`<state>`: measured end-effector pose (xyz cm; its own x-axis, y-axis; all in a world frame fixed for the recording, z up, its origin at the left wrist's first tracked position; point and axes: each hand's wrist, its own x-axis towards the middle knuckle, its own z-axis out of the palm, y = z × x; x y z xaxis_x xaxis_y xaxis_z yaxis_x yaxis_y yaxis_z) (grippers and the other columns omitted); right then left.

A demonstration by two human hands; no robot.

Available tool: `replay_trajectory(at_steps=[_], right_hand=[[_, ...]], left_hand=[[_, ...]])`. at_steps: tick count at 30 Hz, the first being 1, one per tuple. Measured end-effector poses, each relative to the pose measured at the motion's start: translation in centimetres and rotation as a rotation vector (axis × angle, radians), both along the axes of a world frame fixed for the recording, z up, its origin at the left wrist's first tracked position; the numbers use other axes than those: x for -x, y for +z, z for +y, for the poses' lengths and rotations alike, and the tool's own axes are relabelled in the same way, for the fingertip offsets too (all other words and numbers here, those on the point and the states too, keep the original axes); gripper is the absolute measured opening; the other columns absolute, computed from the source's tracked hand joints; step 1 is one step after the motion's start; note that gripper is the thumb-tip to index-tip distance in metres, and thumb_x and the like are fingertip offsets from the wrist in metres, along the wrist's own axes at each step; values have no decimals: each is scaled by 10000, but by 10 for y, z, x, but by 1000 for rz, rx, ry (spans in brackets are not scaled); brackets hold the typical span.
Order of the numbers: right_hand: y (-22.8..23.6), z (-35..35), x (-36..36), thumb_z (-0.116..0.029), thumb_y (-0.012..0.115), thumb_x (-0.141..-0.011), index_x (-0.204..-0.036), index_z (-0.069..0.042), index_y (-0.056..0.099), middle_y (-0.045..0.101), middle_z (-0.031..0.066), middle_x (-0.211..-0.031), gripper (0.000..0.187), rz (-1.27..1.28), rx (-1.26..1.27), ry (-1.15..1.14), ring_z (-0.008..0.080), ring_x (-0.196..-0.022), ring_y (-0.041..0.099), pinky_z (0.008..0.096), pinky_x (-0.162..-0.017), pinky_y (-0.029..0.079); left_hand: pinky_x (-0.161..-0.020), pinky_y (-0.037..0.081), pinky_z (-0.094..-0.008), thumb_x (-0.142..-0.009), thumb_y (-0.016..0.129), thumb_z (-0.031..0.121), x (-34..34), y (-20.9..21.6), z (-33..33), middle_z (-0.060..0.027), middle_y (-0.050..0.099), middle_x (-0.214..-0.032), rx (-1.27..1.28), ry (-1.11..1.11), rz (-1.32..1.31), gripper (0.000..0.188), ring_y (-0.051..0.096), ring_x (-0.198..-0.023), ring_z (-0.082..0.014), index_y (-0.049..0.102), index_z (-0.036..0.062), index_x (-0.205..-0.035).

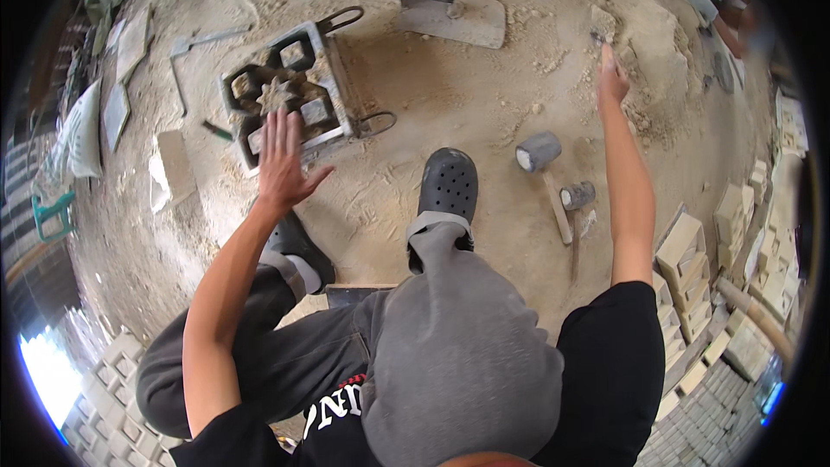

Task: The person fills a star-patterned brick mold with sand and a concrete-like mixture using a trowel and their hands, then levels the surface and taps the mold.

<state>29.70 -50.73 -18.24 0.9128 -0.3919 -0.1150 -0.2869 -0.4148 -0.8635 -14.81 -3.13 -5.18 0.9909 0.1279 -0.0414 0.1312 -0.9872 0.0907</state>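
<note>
At the left stands a metal block mold [339, 91] with two loop handles on its right side and several block-shaped pieces inside. Tan sandy mix [278, 93] lies heaped in the mold's middle. My left hand [284, 163] is over the mold's near edge, fingers stretched, thumb out, nothing held; whether it touches the mold I cannot tell. Out to the right, my right hand [612, 85] is closed round the handle of a small trowel [596, 36]. Its blade is at the sandy pile [657, 52], with a clump of mix [604, 21] on or just beyond it.
Two mallets [538, 152] [577, 196] lie near my right forearm. A flat board [475, 22] with a metal plate lies beyond the mold. Pale blocks [687, 251] are stacked at right, more [112, 389] at lower left. A white sack [79, 134] sits far left. Another person's arm [729, 35] shows upper right.
</note>
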Motion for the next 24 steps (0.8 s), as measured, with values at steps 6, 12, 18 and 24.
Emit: replay_trajectory(at_steps=[6, 12, 18, 24], right_hand=[[17, 11, 106, -278, 532, -944, -1235, -54, 620, 682, 80, -934, 378, 70, -241, 256, 100, -573, 548, 246, -485, 434], [75, 124, 200, -249, 523, -966, -1290, -77, 586, 663, 52, -908, 372, 59, -243, 584, 55, -485, 413, 208, -418, 329], [129, 210, 245, -209, 569, -950, -1287, -65, 587, 675, 67, -968, 367, 86, -323, 1000, 70, -628, 529, 209, -550, 436], [142, 282, 271, -164, 602, -919, -1227, -23, 612, 696, 116, -1015, 339, -257, -163, 1401, 164, -822, 651, 282, -729, 512]], left_hand=[[-1170, 130, -470, -785, 573, 672, -55, -6, -52, -234, 238, -1514, 190, -221, -93, 1033, 175, -1431, -366, 238, -47, -1448], [-1192, 61, -414, -860, 382, 728, -32, -27, -52, -187, 134, -1564, 114, -252, -74, 982, 106, -1458, -300, 180, 1, -1487], [-1192, 79, -404, -835, 463, 705, 57, -33, 37, -167, 167, -1561, -28, 47, -114, 1018, 124, -1457, -288, 169, -21, -1484], [-1170, 157, -431, -749, 632, 677, 83, -41, 44, -260, 199, -1515, 169, 475, -325, 1153, 176, -1428, -360, 140, -93, -1452]])
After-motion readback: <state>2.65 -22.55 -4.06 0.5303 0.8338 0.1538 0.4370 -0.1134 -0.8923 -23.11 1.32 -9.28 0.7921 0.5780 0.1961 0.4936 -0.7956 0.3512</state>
